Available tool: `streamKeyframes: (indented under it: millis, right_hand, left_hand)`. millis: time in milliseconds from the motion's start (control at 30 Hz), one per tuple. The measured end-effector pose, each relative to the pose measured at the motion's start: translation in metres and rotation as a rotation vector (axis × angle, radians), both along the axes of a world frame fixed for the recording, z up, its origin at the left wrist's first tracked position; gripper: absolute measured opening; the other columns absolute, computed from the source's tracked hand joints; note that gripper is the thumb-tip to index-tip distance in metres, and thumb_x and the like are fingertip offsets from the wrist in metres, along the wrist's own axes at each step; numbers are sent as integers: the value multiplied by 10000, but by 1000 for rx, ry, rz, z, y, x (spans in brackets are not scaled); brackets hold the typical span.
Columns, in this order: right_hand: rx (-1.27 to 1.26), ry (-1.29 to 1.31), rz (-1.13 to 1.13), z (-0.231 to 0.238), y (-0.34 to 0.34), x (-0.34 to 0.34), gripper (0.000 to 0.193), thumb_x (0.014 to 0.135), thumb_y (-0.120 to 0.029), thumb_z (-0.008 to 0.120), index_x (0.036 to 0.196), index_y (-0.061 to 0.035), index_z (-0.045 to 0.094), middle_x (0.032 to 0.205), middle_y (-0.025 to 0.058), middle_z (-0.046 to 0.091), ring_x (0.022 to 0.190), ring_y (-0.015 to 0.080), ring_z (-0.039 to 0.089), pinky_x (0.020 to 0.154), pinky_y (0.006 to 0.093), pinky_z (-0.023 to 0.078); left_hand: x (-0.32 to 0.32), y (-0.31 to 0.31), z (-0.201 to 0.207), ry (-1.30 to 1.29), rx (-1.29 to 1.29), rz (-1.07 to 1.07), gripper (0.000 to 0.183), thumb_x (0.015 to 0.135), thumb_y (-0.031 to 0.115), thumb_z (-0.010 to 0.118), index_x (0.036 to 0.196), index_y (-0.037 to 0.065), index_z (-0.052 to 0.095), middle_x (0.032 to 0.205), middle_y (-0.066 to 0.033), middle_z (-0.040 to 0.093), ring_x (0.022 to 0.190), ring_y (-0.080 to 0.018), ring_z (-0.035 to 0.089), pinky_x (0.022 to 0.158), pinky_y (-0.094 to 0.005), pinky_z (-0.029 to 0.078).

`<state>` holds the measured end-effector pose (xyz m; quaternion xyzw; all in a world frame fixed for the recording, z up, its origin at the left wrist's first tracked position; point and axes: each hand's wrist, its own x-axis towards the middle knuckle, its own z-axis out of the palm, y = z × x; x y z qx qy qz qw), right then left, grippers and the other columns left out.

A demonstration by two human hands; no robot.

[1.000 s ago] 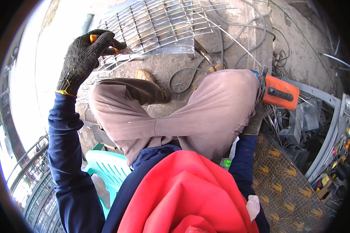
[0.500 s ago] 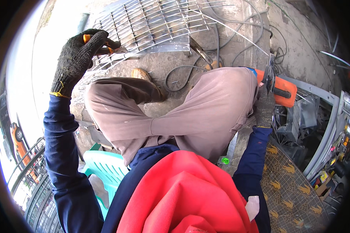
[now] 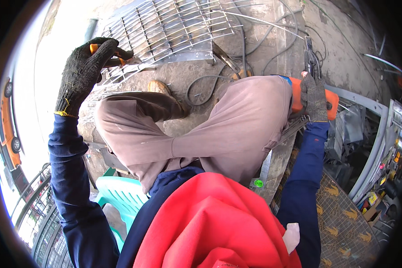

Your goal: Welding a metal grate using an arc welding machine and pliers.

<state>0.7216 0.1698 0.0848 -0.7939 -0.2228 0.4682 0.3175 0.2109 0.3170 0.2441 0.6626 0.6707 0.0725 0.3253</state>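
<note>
On the left, my left hand (image 3: 82,71), in a dark knit glove, is closed around an orange-handled tool (image 3: 117,61). Its metal tip points at the near left edge of a welded wire-rod grid (image 3: 165,33); its exact kind is mostly hidden by my fingers. At the right, my gloved right hand (image 3: 314,94) grips a dark welding electrode holder (image 3: 311,58). From the holder's jaws a long thin electrode (image 3: 268,25) reaches left toward the grid's far right corner; I cannot tell whether its tip touches. Beside my right hand sits an orange casing (image 3: 331,104).
Dark cables (image 3: 243,42) loop over the concrete between grid and right hand. My knees lie below the grid, with a turquoise plastic chair (image 3: 123,190) beneath me. At right are a grey metal frame (image 3: 359,96) and a patterned board (image 3: 344,210). A railing (image 3: 44,228) stands left.
My right hand has moved forward and slightly right with the electrode holder, and the electrode has shifted with it. My left hand has barely moved. Outside, an orange vehicle has moved up the view.
</note>
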Motion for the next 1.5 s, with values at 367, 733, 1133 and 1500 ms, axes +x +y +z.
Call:
streamKeyframes:
  millis: [367,733,1133,1500]
  right_hand:
    - [36,43,5,-34,-19,19,175,992,-258,616,1097,-118,628,747,-28,526,524,86,486,463,286,401]
    - [497,-962,732,-42,-37,26,387,861,-51,664,1245,-77,622,982,154,641,900,348,626,753,467,517]
    - [267,-140,147,-31,-25,9,315,967,-405,642,940,-91,638,625,-13,498,462,107,455,442,304,364]
    - [12,277,-120,-8,-20,-17,293,964,-383,654,823,-149,547,617,-48,443,436,83,394,407,293,319]
  left_hand:
    - [4,0,3,-34,-66,63,436,992,407,600,1163,20,705,891,-15,755,643,-47,543,532,-221,398]
    - [10,3,3,-108,-85,46,415,1017,365,578,1182,-4,673,941,-42,775,667,-43,591,529,-217,405]
    - [6,2,2,-61,-105,31,417,1037,341,556,1190,-38,640,971,-59,779,775,-56,660,533,-206,391]
    - [1,0,-1,-104,-55,76,396,1006,359,600,1182,13,680,907,-42,767,518,-16,410,474,-196,316]
